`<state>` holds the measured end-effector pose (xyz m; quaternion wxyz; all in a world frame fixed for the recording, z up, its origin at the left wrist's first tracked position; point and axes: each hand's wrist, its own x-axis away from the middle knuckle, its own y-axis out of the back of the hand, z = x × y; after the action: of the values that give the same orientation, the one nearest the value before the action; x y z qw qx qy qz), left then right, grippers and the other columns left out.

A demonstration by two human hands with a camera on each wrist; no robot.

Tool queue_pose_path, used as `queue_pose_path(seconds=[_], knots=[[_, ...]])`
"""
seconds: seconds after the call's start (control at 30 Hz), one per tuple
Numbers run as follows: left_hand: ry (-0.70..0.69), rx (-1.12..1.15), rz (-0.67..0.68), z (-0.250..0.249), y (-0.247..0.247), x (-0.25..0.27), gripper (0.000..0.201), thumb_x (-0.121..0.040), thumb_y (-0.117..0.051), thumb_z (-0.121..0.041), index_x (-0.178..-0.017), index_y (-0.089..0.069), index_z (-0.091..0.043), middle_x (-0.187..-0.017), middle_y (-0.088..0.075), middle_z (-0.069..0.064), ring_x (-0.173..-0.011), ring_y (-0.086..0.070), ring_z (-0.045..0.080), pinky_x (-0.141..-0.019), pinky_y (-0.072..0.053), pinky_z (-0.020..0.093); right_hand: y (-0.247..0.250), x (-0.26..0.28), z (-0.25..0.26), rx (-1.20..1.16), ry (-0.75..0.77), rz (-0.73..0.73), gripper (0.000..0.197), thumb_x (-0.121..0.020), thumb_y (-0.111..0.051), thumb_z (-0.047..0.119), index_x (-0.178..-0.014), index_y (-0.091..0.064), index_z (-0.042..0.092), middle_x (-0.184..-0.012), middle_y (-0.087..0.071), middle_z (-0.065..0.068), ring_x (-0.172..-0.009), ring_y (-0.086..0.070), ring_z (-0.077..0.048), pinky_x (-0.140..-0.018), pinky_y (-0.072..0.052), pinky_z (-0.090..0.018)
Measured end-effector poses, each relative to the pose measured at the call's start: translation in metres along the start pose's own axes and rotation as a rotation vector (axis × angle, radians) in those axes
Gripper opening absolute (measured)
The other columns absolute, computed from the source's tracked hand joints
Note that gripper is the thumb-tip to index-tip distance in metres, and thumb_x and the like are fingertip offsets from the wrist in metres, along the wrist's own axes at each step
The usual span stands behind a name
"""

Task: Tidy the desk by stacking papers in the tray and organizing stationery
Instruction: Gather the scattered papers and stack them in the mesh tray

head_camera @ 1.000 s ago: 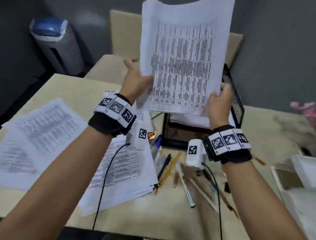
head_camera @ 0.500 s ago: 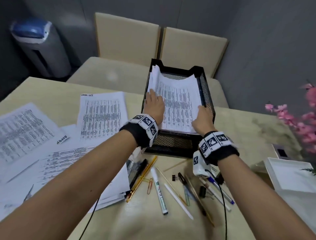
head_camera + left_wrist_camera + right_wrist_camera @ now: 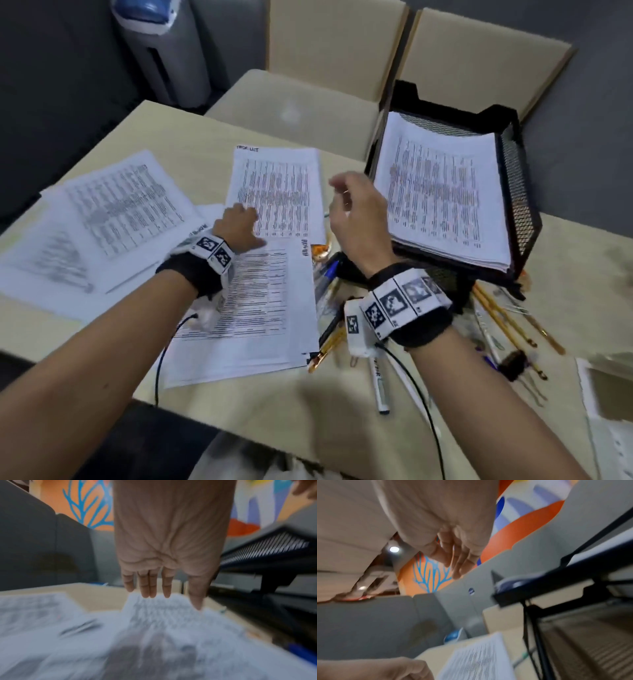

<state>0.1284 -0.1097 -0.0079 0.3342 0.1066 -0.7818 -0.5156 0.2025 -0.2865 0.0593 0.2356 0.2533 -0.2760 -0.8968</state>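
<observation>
A black mesh paper tray [image 3: 520, 192] at the back right holds a stack of printed sheets [image 3: 442, 192]. More printed sheets lie loose on the desk: one sheet [image 3: 277, 185] in the middle, a pile [image 3: 260, 308] under my left wrist, others [image 3: 113, 209] at the left. My left hand [image 3: 239, 222] reaches over the middle sheet with straight fingers [image 3: 149, 585] just above the paper. My right hand [image 3: 356, 212] hangs in the air left of the tray, fingers relaxed and empty. Pens, pencils and a marker [image 3: 380, 383] lie scattered in front of the tray.
Two beige chairs [image 3: 329, 41] stand behind the desk and a grey bin [image 3: 164, 44] at the back left. A white tray [image 3: 606, 404] sits at the right edge. A binder clip [image 3: 512, 365] lies among the pencils [image 3: 507, 318]. Cables trail from both wrist cameras.
Both hands let go of the stack now lying in the tray and drew back to the left. The left hand dropped toward the loose sheets; the right hand lifted clear.
</observation>
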Motion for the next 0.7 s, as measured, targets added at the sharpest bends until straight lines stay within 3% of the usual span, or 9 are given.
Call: queue_pose_path(seconds=[0.1, 0.2, 0.3, 0.4, 0.53, 0.6, 0.7], knots=[[0.045, -0.171, 0.144, 0.037, -0.032, 0.009, 0.081, -0.069, -0.074, -0.049, -0.13, -0.04, -0.007, -0.135, -0.037, 0.016, -0.125, -0.039, 0.033, -0.103, -0.039, 0.048, -0.053, -0.002, -0.012, 0.087, -0.107, 0.297, 0.026, -0.088, -0.045, 0.001, -0.111, -0.056, -0.002, -0.115, -0.056, -0.018, -0.108, -0.053, -0.029, -0.092, -0.041, -0.033], [-0.006, -0.247, 0.081, 0.056, -0.048, 0.009, 0.082, -0.065, -0.074, -0.055, -0.123, -0.043, -0.007, -0.135, -0.036, 0.012, -0.123, -0.039, 0.031, -0.103, -0.038, 0.046, -0.086, -0.011, -0.042, 0.27, -0.341, 0.464, 0.032, -0.089, -0.046, 0.007, -0.119, -0.05, -0.004, -0.127, -0.047, -0.023, -0.122, -0.042, -0.037, -0.099, -0.038, -0.039], [-0.062, -0.251, 0.041, 0.063, -0.053, 0.004, 0.084, -0.063, -0.074, -0.058, -0.123, -0.044, -0.007, -0.133, -0.036, 0.01, -0.122, -0.038, 0.03, -0.103, -0.037, 0.045, -0.106, -0.021, -0.07, 0.388, -0.561, 0.432, 0.05, -0.088, -0.054, 0.021, -0.129, -0.039, -0.002, -0.136, -0.041, -0.024, -0.127, -0.036, -0.038, -0.104, -0.033, -0.038], [-0.021, -0.218, 0.018, 0.071, -0.055, -0.002, 0.111, -0.055, -0.076, -0.064, -0.138, -0.027, -0.009, -0.14, -0.03, 0.009, -0.131, -0.032, 0.029, -0.11, -0.029, 0.046, -0.12, -0.03, -0.086, 0.368, -0.678, 0.381, 0.067, -0.082, -0.064, 0.024, -0.133, -0.032, -0.005, -0.136, -0.043, -0.025, -0.128, -0.039, -0.039, -0.109, -0.032, -0.042], [0.029, -0.253, 0.017, 0.084, -0.054, -0.003, 0.122, -0.052, -0.071, -0.071, -0.14, -0.022, -0.003, -0.148, -0.021, 0.013, -0.139, -0.021, 0.03, -0.116, -0.019, 0.045, -0.128, -0.035, -0.089, 0.318, -0.729, 0.266, 0.029, -0.081, -0.055, 0.006, -0.108, -0.058, -0.004, -0.118, -0.061, -0.023, -0.113, -0.055, -0.038, -0.094, -0.047, -0.039], [0.011, -0.278, 0.024, 0.082, -0.055, -0.001, 0.116, -0.056, -0.07, -0.07, -0.138, -0.027, -0.001, -0.148, -0.021, 0.013, -0.139, -0.021, 0.031, -0.115, -0.021, 0.046, -0.13, -0.037, -0.08, 0.259, -0.717, 0.21, 0.025, -0.084, -0.047, 0.001, -0.103, -0.061, -0.004, -0.114, -0.062, -0.024, -0.108, -0.056, -0.038, -0.088, -0.046, -0.036], [-0.027, -0.281, 0.013, 0.078, -0.056, -0.001, 0.101, -0.061, -0.07, -0.067, -0.132, -0.036, -0.004, -0.14, -0.03, 0.012, -0.131, -0.032, 0.029, -0.108, -0.031, 0.044, -0.126, -0.047, -0.054, 0.116, -0.623, 0.032, 0.027, -0.088, -0.038, -0.002, -0.109, -0.055, -0.002, -0.111, -0.06, -0.024, -0.101, -0.057, -0.036, -0.082, -0.046, -0.037]])
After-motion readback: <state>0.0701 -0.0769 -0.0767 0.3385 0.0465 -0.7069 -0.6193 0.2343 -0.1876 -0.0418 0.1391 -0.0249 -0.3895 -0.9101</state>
